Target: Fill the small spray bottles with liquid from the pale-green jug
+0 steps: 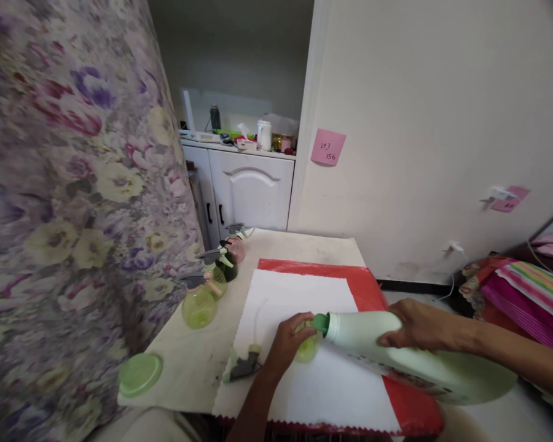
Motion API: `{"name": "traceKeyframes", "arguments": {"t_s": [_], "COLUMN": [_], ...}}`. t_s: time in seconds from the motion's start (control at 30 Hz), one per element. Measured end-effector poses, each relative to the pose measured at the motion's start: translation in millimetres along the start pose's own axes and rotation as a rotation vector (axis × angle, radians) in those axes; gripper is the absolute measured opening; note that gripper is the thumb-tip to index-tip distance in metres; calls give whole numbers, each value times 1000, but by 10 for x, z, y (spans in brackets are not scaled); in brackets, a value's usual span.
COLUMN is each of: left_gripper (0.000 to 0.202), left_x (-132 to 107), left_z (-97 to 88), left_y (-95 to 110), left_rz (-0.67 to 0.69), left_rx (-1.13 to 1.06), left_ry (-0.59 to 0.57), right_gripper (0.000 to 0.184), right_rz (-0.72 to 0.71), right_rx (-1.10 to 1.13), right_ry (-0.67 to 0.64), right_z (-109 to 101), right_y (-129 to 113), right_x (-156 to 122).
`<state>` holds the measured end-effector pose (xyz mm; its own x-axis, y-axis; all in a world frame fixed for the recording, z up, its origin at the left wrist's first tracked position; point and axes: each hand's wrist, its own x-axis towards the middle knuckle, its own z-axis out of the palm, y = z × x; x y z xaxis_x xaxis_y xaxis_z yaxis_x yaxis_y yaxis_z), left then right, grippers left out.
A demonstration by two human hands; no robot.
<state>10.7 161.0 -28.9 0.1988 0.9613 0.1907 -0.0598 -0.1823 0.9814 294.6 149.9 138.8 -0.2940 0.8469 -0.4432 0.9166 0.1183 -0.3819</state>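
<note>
My right hand (412, 325) grips a large pale green jug (364, 328), tilted nearly flat with its green spout (321, 323) pointing left. That spout meets the top of a small yellow-green spray bottle body (306, 348). Around the bottle's neck, my left hand (289, 339) is closed, steadying it on the white scalloped sheet (345, 393). Whether liquid flows cannot be seen. Left of that hand lies a detached grey trigger spray head (245, 366), its thin tube pointing away from me.
Several spray bottles stand along the table's left side, the nearest a round yellow-green one (199, 307). A green round lid (141, 374) lies at the near left corner. Red material (368, 285) is under the sheet. A floral curtain (92, 215) hangs left; a wall rises behind.
</note>
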Motion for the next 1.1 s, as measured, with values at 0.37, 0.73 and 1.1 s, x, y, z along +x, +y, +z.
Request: {"name": "traceKeyframes", "arguments": {"t_s": [0.37,0.73,1.1], "left_gripper": [30,29,29], "left_x": [-2,0,3], "left_z": [-12,-3,-14], "left_y": [-14,14,-3], "left_rz": [-11,-1,-1], "left_rx": [12,8,21], "left_ry": [10,9,0], "right_gripper": [45,47,45], "right_rz": [19,24,26], "right_rx": [-28,-41,-32], "right_ry": [2,-6,-13], "right_z": [-31,-38,-46], "right_y": [-78,-69,-96], "right_x": [-35,-39,-52]}}
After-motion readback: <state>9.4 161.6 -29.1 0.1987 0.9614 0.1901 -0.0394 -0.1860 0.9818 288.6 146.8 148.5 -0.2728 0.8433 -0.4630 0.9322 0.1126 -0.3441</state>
